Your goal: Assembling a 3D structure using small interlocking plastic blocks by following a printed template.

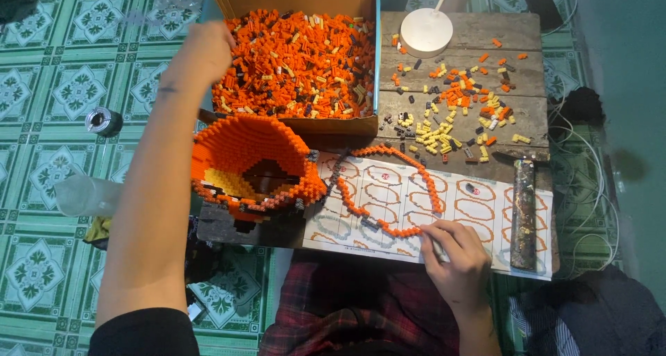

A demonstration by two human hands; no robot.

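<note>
The left hand (205, 51) is reaching into the open cardboard box of small orange plastic bricks (298, 64), which is sitting at 12 o'clock on the weathered wooden table (458, 78). Whether its fingers are closing on any bricks cannot be told.

The right hand (454, 252) is resting at 5 o'clock on the printed instruction sheet with ring diagrams (479, 210), fingers curled around a small pale piece. It is touching the end of the open ring of joined orange bricks (392, 189) lying on that sheet.

At 9 o'clock from the ring, the hollow orange brick-built bowl-shaped model (253, 165) is standing just below the box. At 2 o'clock, loose orange, yellow and dark bricks (458, 113) are lying scattered, with a round white lamp base (426, 31) beyond them.
</note>
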